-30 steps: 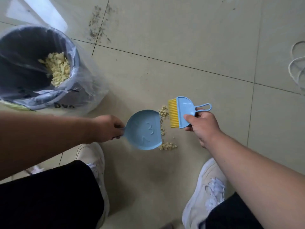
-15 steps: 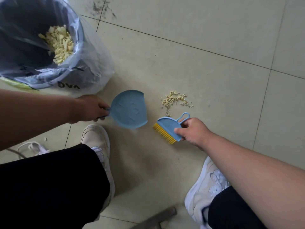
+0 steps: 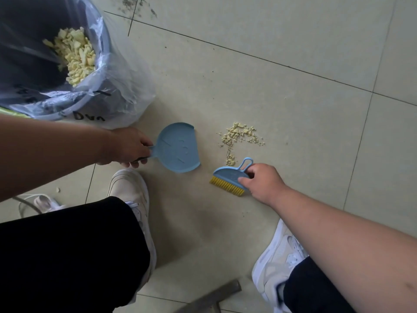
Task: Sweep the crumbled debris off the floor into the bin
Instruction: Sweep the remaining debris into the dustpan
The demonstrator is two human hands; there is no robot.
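Observation:
A small pile of pale yellow crumbled debris (image 3: pixel 239 134) lies on the tiled floor, with a thin trail running down toward the brush. My right hand (image 3: pixel 262 184) grips a small blue brush (image 3: pixel 230 177) with yellow bristles, just below the pile, bristles pointing toward me. My left hand (image 3: pixel 129 147) holds the handle of a blue dustpan (image 3: pixel 177 151), which looks empty and sits left of the pile, a short gap away. The bin (image 3: pixel 56 86), lined with a clear plastic bag, stands at the upper left and holds a heap of the same yellow crumbs (image 3: pixel 75 56).
My two white shoes (image 3: pixel 132 195) (image 3: pixel 278 265) and dark trouser legs fill the bottom of the view. A grey metal bar (image 3: pixel 212 297) lies at the bottom centre. Another shoe and a cord (image 3: pixel 40 203) are at the left. Dark specks mark the tile joint at the top (image 3: pixel 135 3).
The brush moved from the right of the debris to below it, and the dustpan drew back to the left, away from the crumbs. The camera view shifted, bringing the bin closer.

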